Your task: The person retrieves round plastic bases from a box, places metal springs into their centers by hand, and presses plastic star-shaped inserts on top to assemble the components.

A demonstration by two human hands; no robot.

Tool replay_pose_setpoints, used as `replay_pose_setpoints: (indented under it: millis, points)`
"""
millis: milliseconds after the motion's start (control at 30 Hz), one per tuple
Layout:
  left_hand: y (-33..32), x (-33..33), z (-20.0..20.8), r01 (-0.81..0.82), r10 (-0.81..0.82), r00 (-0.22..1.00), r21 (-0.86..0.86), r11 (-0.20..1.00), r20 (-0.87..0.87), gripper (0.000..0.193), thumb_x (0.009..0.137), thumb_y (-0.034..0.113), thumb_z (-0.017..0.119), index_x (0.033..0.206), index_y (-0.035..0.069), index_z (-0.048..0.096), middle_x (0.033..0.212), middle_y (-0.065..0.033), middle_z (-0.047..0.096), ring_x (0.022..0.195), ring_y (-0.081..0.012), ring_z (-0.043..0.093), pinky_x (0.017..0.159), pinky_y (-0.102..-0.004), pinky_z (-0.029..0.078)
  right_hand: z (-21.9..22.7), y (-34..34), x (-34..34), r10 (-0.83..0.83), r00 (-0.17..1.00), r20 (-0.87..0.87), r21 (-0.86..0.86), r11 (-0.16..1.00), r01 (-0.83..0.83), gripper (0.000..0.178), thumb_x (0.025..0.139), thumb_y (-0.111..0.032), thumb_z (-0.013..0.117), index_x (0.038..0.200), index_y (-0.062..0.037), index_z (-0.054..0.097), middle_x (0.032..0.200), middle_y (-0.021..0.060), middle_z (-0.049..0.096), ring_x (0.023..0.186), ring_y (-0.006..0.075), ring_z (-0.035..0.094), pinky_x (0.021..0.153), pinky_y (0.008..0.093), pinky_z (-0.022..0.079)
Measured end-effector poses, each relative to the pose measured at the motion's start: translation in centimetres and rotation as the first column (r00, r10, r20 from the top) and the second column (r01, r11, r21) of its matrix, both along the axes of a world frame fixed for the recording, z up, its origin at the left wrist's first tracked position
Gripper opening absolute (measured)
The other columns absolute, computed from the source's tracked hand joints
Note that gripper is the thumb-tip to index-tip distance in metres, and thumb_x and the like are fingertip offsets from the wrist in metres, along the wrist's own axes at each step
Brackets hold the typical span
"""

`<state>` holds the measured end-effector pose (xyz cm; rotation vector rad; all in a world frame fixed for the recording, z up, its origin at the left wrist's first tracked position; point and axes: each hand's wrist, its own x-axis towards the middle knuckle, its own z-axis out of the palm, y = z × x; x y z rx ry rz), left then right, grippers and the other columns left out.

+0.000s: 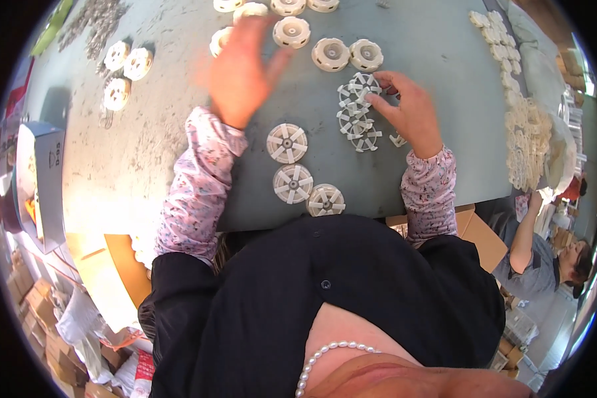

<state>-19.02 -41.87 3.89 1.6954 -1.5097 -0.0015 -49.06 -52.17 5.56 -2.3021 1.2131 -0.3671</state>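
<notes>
My left hand point(241, 76) is blurred by motion above the far part of the table, and its fingers are too smeared to read. It overlaps round cream wheel-shaped parts point(292, 32) there. Thumb and fingers of my right hand point(410, 111) pinch at the edge of a white spoked ring point(365, 83). That ring lies on an overlapping group of white spoked rings point(355, 125). Closer to me, three round parts with white spokes point(287, 143) sit in a slanting row toward the near table edge.
The grey table point(458, 126) holds three more cream wheels point(138, 64) at left, beside a heap of small metal pieces point(99, 23). Piled cream plastic parts point(527, 136) line the right edge. A blue-white box point(46, 179) stands at left. Another person point(537, 259) is at right.
</notes>
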Motion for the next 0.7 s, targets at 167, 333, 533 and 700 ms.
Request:
replay_pose_setpoints:
  millis: [167, 333, 533, 700]
  points:
    - [-3.3, -4.5, -1.6, 0.272, -0.270, 0.962, 0.053, 0.961, -0.043, 0.064, 0.087, 0.025, 0.085, 0.145, 0.011, 0.060, 0.139, -0.0121, 0.065, 0.112, -0.0398, 0.072, 0.092, -0.0477, 0.061, 0.7, 0.5, 1.3, 0.036, 0.999, -0.015, -0.021, 0.999, -0.037, 0.061, 0.082, -0.039, 0.092, 0.129, -0.0051, 0.072, 0.114, 0.0118, 0.073, 0.092, 0.0285, 0.072, 0.084, 0.0394, 0.059]
    - [-1.7, -3.3, -2.3, 0.324, -0.312, 0.945, 0.157, 0.933, -0.094, 0.067, 0.086, 0.016, 0.086, 0.147, 0.010, 0.060, 0.142, -0.0134, 0.064, 0.107, -0.0369, 0.072, 0.090, -0.0438, 0.060, 0.4, -0.7, -1.4, -0.005, 1.000, -0.020, 0.016, 1.000, 0.005, 0.057, 0.084, -0.025, 0.089, 0.136, -0.0067, 0.072, 0.105, 0.0076, 0.069, 0.090, 0.0200, 0.066, 0.085, 0.0345, 0.058]
    - [3.7, -3.1, -0.2, 0.323, -0.198, 0.899, 0.287, 0.902, -0.391, 0.070, 0.080, 0.007, 0.089, 0.143, 0.005, 0.061, 0.132, -0.0144, 0.065, 0.090, -0.0291, 0.073, 0.081, -0.0389, 0.061, 2.8, 1.1, 1.1, 0.158, 0.973, 0.170, -0.074, 0.986, -0.147, 0.056, 0.082, -0.015, 0.082, 0.136, -0.0072, 0.071, 0.117, 0.0084, 0.068, 0.097, 0.0226, 0.068, 0.092, 0.0371, 0.059]
    - [5.5, -3.0, -1.7, 0.333, -0.137, 0.756, 0.196, 0.922, -0.640, 0.067, 0.087, 0.013, 0.090, 0.147, 0.003, 0.060, 0.131, -0.0130, 0.066, 0.082, -0.0158, 0.070, 0.074, -0.0309, 0.059, 1.7, 3.0, 5.9, 0.361, 0.900, 0.245, -0.069, 0.932, -0.355, 0.054, 0.082, -0.013, 0.078, 0.136, -0.0078, 0.070, 0.126, 0.0105, 0.067, 0.105, 0.0283, 0.071, 0.096, 0.0403, 0.059]
